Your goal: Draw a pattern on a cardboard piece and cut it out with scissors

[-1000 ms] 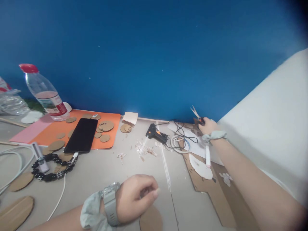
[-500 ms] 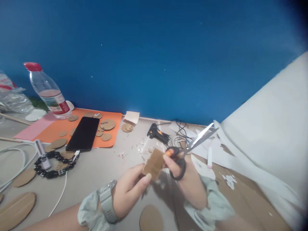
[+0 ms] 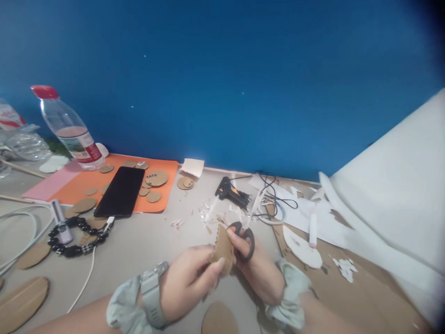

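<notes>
My left hand (image 3: 189, 283) pinches a small brown cardboard piece (image 3: 222, 248) between thumb and fingers, low in the middle of the view. My right hand (image 3: 259, 273) has its fingers through the black handles of a pair of scissors (image 3: 245, 232), right beside the cardboard. The blades point up and away toward the glue gun and look blurred. Both wrists wear pale green scrunchies, and a grey watch (image 3: 153, 292) sits on the left wrist.
A black glue gun (image 3: 231, 192) with its cord lies behind the hands. On the left are a phone (image 3: 120, 197) on an orange sheet (image 3: 163, 195), cardboard discs, a bead bracelet (image 3: 74, 236) and a water bottle (image 3: 71, 132). Brown cardboard (image 3: 330, 287), white paper scraps and a marker (image 3: 312, 227) lie right.
My right hand fetched the scissors from the far right and brought them to the cardboard piece in my left hand. Since half a second ago the blades have swung down and both hands have lowered.
</notes>
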A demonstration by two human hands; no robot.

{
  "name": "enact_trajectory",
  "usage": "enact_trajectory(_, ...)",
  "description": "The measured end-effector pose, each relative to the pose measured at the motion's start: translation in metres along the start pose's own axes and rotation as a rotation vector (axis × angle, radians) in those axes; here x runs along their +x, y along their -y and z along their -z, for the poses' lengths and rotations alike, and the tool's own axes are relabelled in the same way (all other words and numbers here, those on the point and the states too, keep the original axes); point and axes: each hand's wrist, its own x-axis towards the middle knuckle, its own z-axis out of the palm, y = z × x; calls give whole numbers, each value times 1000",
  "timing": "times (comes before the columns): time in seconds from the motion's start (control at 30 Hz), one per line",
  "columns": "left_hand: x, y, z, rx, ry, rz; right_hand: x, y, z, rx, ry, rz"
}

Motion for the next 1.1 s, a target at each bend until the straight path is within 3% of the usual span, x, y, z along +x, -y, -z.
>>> enact_trajectory(0.07, -1, -2, 1, 60, 34, -65, 0, 0, -2, 83, 56, -42)
enact_trajectory(0.13, -1, -4, 1, 73, 32, -87, 1, 1, -2, 48, 31, -15)
enact_trajectory(0.3, -1, -1, -1, 130, -98, 20, 3, 4, 4, -439, -258, 237)
enact_trajectory(0.43, 0, 5, -2, 154, -171, 64, -10, 3, 3, -710, -193, 317)
enact_trajectory(0.6, 1, 5, 1, 188, -98, 34, -17, -4, 0, -573, 15, 233)
enact_trajectory(0.83, 1, 3, 3, 188, -14, -35, -9, -8, 5, -356, 113, 228)
enact_trajectory(1.1, -2, 2, 1, 211, 4, -44, -11, -8, 8, -371, 172, 225)
